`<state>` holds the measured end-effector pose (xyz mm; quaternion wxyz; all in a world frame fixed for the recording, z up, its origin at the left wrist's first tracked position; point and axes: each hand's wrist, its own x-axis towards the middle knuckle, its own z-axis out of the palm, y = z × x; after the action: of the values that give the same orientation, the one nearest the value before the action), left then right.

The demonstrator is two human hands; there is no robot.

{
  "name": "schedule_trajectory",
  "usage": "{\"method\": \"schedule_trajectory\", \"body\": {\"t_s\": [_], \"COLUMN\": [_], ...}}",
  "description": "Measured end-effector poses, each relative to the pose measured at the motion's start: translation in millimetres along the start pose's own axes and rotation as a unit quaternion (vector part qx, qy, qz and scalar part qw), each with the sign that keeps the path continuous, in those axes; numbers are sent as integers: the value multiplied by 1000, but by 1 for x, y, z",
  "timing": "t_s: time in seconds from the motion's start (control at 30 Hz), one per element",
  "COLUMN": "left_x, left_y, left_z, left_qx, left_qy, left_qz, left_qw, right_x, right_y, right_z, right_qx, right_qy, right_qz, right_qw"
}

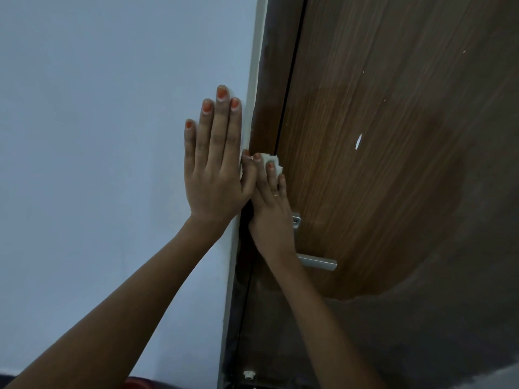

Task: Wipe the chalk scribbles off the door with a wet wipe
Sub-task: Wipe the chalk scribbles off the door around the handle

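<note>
right hand (271,211) presses wipe (271,161) on door (379,136), hiding handle (317,261)

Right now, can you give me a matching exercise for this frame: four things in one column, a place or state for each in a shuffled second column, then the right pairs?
Column one:
1. left hand
2. right hand
3. door handle
4. white mark

Column two:
A. silver, sticking out just beyond the right wrist
B. flat on the pale wall, fingers spread upward
C. alone on the wood, right of the wipe
D. pressing a wet wipe at the door edge

Pairs: 1-B, 2-D, 3-A, 4-C
</note>
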<state>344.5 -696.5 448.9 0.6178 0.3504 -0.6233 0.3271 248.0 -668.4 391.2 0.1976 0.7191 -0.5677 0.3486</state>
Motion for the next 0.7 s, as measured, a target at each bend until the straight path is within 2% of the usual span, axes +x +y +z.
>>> {"method": "schedule_trajectory", "body": {"t_s": [0.1, 0.17, 0.27, 0.4, 0.57, 0.7], "left_x": [-2, -2, -2, -2, -2, -2], "left_y": [0, 0, -1, -1, 0, 0], "left_z": [1, 0, 0, 0, 0, 0], "left_qx": [3, 0, -4, -7, -6, -9], "left_qy": [-1, -2, -3, 0, -3, -4], "left_qz": [-9, -14, -14, -16, -18, -17], "left_qw": [1000, 1000, 1000, 1000, 1000, 1000], "right_x": [-31, -58, -97, -135, -168, -167], "right_y": [-13, -17, -7, 3, 16, 22], "right_z": [30, 49, 74, 92, 99, 97], "right_qx": [-37, -57, -73, -110, -140, -125], "right_qy": [-69, -75, -79, -224, -328, -338], "right_qz": [59, 81, 59, 68, 30, 9], "right_qw": [995, 992, 992, 966, 934, 933]}}
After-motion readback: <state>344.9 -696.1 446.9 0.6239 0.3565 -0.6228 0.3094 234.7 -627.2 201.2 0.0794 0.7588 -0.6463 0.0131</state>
